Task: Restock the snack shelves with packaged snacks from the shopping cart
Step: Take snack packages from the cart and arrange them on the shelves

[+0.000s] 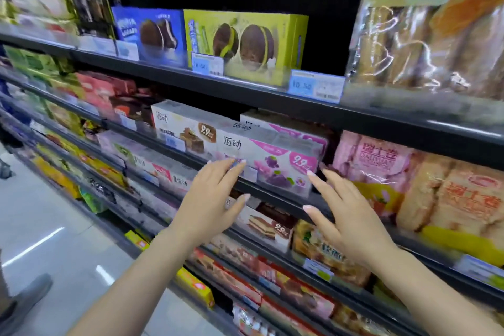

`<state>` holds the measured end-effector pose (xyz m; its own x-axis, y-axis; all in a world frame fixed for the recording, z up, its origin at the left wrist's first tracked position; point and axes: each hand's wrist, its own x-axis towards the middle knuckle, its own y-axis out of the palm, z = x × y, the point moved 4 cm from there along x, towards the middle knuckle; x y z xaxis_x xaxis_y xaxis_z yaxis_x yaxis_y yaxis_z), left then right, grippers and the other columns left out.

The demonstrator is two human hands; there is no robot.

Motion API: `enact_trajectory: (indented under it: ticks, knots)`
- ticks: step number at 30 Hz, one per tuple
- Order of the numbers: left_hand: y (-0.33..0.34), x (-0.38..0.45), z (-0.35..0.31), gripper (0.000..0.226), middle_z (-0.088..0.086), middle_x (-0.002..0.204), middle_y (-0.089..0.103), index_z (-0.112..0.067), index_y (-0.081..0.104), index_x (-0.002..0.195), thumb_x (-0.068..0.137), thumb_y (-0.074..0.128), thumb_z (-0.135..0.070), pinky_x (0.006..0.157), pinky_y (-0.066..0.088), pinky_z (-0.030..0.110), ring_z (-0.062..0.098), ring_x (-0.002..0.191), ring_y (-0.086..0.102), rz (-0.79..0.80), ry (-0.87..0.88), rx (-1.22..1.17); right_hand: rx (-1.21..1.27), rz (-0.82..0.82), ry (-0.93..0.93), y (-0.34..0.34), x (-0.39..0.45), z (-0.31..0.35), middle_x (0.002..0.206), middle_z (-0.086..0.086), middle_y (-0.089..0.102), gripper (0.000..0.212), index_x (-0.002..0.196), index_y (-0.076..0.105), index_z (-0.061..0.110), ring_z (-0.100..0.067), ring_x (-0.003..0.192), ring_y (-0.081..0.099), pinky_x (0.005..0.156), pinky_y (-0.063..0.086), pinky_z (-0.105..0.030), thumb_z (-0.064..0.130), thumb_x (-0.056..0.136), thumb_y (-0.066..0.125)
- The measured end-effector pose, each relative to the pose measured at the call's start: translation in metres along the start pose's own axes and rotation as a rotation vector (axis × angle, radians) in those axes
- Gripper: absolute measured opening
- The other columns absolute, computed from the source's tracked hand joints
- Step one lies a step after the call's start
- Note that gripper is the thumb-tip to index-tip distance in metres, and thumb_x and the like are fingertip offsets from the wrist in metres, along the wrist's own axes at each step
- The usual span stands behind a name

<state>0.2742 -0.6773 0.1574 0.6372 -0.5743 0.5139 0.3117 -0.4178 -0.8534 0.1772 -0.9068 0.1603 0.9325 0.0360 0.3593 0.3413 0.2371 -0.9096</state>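
Observation:
A white and purple snack box [275,155] sits at the front of the middle shelf [275,196], stacked before another like it. My left hand [215,196] is raised with straight fingers, its fingertips at the box's lower left edge. My right hand [346,215] is spread with straight fingers just below the box's right corner. Neither hand holds anything. The shopping cart is out of view.
A white and brown box [180,128] stands left of the purple one. Pink bread bags [371,163] lie to the right. The upper shelf carries green [242,41] and blue [152,33] pie boxes. Lower shelves are packed with cakes. A person's shoe [30,294] stands at bottom left.

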Motion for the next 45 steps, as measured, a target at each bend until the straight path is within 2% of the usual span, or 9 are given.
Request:
enact_trajectory:
  ticks: [4, 8, 11, 14, 25, 31, 39, 43, 45]
  knots:
    - [0.002, 0.033, 0.044, 0.059, 0.010, 0.139, 0.050, -0.008, 0.048, 0.139, 0.093, 0.042, -0.046, 0.109, 0.036, 0.042, 0.027, 0.128, 0.046, -0.046, 0.102, -0.019, -0.036, -0.034, 0.177, 0.017, 0.034, 0.014, 0.142, -0.012, 0.042, 0.064, 0.146, 0.033, 0.027, -0.030, 0.111, 0.056, 0.080, 0.047, -0.034, 0.057, 0.090, 0.035]
    - [0.008, 0.062, 0.069, 0.055, 0.010, 0.124, 0.056, -0.006, 0.053, 0.130, 0.092, 0.043, -0.044, 0.106, 0.034, 0.038, 0.025, 0.117, 0.046, -0.087, 0.164, -0.016, -0.065, -0.154, 0.234, 0.032, 0.054, 0.023, 0.132, -0.023, 0.050, 0.049, 0.127, 0.048, 0.018, -0.038, 0.084, 0.065, 0.058, 0.043, -0.028, 0.053, 0.092, 0.046]
    - [0.015, 0.082, 0.080, 0.044, 0.007, 0.103, 0.056, -0.008, 0.056, 0.115, 0.091, 0.047, -0.044, 0.089, 0.040, 0.036, 0.026, 0.098, 0.050, -0.073, 0.188, 0.019, -0.057, -0.235, 0.277, 0.037, 0.060, 0.031, 0.141, -0.020, 0.041, 0.045, 0.127, 0.051, 0.015, -0.039, 0.098, 0.061, 0.071, 0.051, -0.035, 0.041, 0.091, 0.058]
    - [0.021, 0.091, 0.086, 0.034, 0.004, 0.091, 0.056, -0.011, 0.057, 0.103, 0.088, 0.060, -0.041, 0.077, 0.043, 0.035, 0.025, 0.086, 0.052, -0.081, 0.187, 0.006, -0.065, -0.281, 0.326, 0.037, 0.059, 0.039, 0.125, -0.017, 0.051, 0.048, 0.128, 0.053, 0.012, -0.037, 0.102, 0.057, 0.080, 0.050, -0.039, 0.045, 0.094, 0.050]
    - [0.028, 0.090, 0.096, 0.032, 0.002, 0.095, 0.058, -0.013, 0.059, 0.102, 0.085, 0.066, -0.039, 0.078, 0.045, 0.034, 0.023, 0.088, 0.053, -0.099, 0.271, -0.055, -0.177, -0.266, 0.390, 0.035, 0.056, 0.056, 0.119, -0.011, 0.051, 0.049, 0.135, 0.048, 0.017, -0.028, 0.110, 0.048, 0.089, 0.048, -0.044, 0.041, 0.093, 0.055]
    - [0.019, 0.057, 0.099, 0.051, 0.007, 0.133, 0.053, -0.009, 0.052, 0.134, 0.092, 0.049, -0.038, 0.112, 0.028, 0.035, 0.023, 0.125, 0.045, -0.113, 0.337, -0.200, -0.167, -0.375, 0.167, 0.035, 0.039, 0.076, 0.140, -0.008, 0.047, 0.045, 0.134, 0.052, 0.015, -0.026, 0.134, 0.038, 0.112, 0.029, -0.043, 0.035, 0.094, 0.052]
    - [0.073, -0.013, 0.125, 0.053, 0.000, 0.139, 0.052, -0.017, 0.050, 0.138, 0.093, 0.044, -0.043, 0.115, 0.027, 0.033, 0.016, 0.129, 0.046, 0.145, 0.287, -0.232, -0.234, 0.076, 0.127, 0.130, -0.008, 0.066, 0.137, 0.000, 0.054, 0.048, 0.132, 0.055, 0.024, -0.021, 0.129, 0.048, 0.107, 0.039, -0.044, 0.042, 0.088, 0.055]
    - [0.109, -0.016, 0.137, 0.057, 0.001, 0.146, 0.044, -0.017, 0.040, 0.145, 0.094, 0.053, -0.041, 0.116, 0.017, 0.031, 0.020, 0.136, 0.039, 0.284, 0.193, -0.214, -0.199, 0.230, 0.283, 0.151, -0.002, 0.053, 0.151, 0.000, 0.034, 0.057, 0.148, 0.030, 0.027, -0.023, 0.139, 0.033, 0.116, 0.019, -0.035, 0.044, 0.096, 0.046]
    - [0.122, -0.012, 0.136, 0.058, 0.002, 0.145, 0.044, -0.016, 0.039, 0.146, 0.095, 0.054, -0.039, 0.115, 0.022, 0.034, 0.022, 0.135, 0.038, 0.339, 0.165, -0.206, -0.194, 0.295, 0.340, 0.159, 0.006, 0.047, 0.151, 0.000, 0.031, 0.059, 0.151, 0.019, 0.027, -0.021, 0.137, 0.030, 0.115, 0.022, -0.034, 0.044, 0.099, 0.038]
